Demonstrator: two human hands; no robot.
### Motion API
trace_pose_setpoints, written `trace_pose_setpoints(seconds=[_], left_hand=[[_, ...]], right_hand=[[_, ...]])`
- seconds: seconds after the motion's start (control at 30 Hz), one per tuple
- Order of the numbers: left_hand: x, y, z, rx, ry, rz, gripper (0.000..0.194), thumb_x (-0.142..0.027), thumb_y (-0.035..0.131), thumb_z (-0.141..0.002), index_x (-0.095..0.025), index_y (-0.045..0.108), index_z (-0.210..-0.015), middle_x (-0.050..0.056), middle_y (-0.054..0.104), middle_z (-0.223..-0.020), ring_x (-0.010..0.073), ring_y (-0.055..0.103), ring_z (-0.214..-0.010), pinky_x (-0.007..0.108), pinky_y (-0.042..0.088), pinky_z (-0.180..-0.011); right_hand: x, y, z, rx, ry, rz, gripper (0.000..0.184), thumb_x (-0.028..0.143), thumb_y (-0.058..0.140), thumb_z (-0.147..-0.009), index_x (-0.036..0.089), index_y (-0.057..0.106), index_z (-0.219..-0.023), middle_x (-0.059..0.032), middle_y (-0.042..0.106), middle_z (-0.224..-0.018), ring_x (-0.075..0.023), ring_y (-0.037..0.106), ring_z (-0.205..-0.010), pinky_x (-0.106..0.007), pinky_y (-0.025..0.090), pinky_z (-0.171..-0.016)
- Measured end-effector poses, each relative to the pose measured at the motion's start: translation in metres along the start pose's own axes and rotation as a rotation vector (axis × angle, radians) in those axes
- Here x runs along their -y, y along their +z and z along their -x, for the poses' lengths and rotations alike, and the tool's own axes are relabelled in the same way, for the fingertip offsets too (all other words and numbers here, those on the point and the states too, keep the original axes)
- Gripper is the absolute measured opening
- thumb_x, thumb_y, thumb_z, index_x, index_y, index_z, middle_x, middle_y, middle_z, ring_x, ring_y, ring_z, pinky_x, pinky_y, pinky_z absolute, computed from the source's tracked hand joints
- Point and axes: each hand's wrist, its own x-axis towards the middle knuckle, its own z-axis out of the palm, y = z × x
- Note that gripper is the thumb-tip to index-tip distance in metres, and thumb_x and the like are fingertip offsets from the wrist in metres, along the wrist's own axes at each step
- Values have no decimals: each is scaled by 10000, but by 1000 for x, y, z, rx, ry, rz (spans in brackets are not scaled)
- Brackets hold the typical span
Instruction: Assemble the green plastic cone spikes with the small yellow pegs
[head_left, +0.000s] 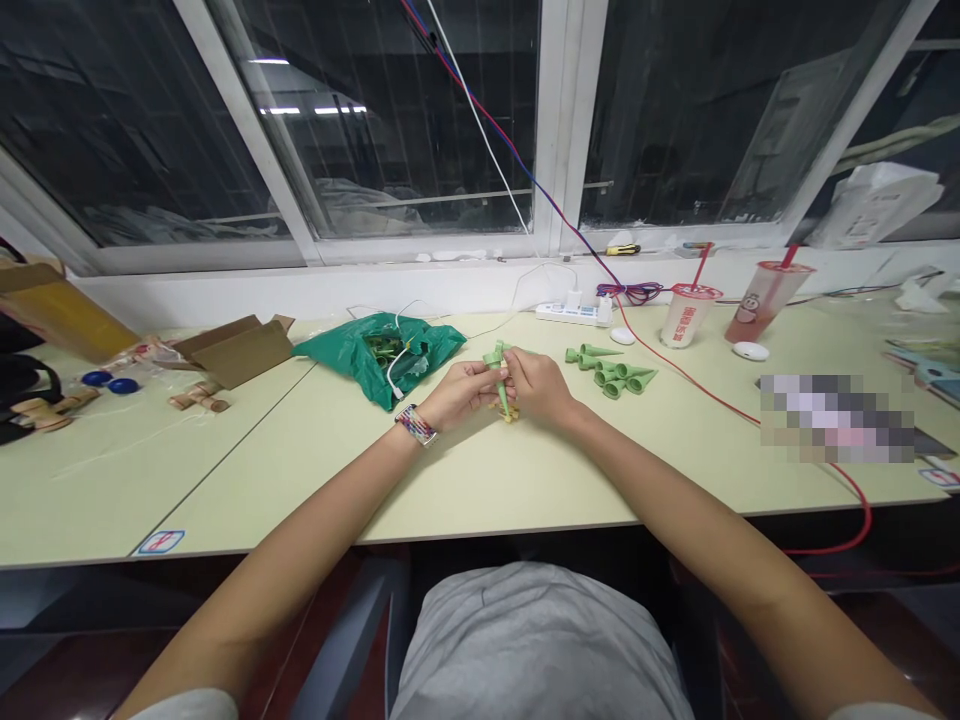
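Note:
Both hands are held together above the pale green table (480, 480), near its middle. My left hand (457, 392) and my right hand (536, 385) grip a green plastic spike (499, 375) from either side. Its narrow end points down, and a small tan piece (507, 412) shows at its foot, partly hidden by my fingers. Just right of my right hand lies a cluster of several similar green plastic spikes (609, 372). A woven bracelet (417, 425) circles my left wrist.
A green plastic bag (382, 355) with a white cable lies left of my hands. Farther left are a cardboard box (236, 350), wooden pieces (199, 397) and blue caps (109, 381). Behind stand a power strip (574, 314) and two plastic cups (690, 315); a red cable (720, 395) crosses the table.

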Motion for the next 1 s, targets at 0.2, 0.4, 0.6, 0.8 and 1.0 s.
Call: trace_pose_setpoints(seconds=[0.2, 0.4, 0.6, 0.8, 1.0], left_hand=[[4, -3, -4, -45, 120, -49, 309, -345, 911, -730, -126, 708, -811, 51, 702, -736, 150, 678, -657, 279, 588, -681], [5, -6, -4, -99, 193, -167, 397, -405, 925, -682, -130, 709, -869, 66, 734, -786, 187, 715, -685, 311, 604, -684], [2, -1, -3, -138, 252, -240, 434, -428, 917, -682, -122, 704, -905, 81, 752, -822, 199, 734, -697, 342, 627, -720], [2, -5, -4, -144, 246, -252, 452, -456, 916, -686, -117, 705, -898, 96, 760, -835, 207, 744, -698, 331, 626, -703], [0, -13, -3, -57, 177, -252, 484, -560, 836, -781, -123, 715, -949, 137, 774, -950, 220, 766, -747, 337, 638, -720]], right_hand=[[1, 1, -1, 80, -18, -183, 351, 437, 336, -1086, 251, 455, -813, -8, 632, -698, -189, 553, -645, -307, 371, -661], [-3, 6, -3, 59, -2, -250, 365, 451, 353, -1077, 241, 474, -804, -12, 637, -736, -182, 550, -685, -304, 382, -687], [-2, 10, -6, 34, 76, -402, 494, 585, 354, -1048, 224, 495, -742, -12, 605, -741, -172, 534, -725, -293, 404, -716], [2, 11, -8, 79, 160, -537, 578, 705, 378, -999, 224, 498, -703, -3, 552, -654, -167, 512, -655, -295, 416, -659], [-5, 14, -11, 27, 223, -564, 591, 754, 368, -979, 243, 464, -699, 20, 471, -561, -164, 479, -570, -293, 396, -581]])
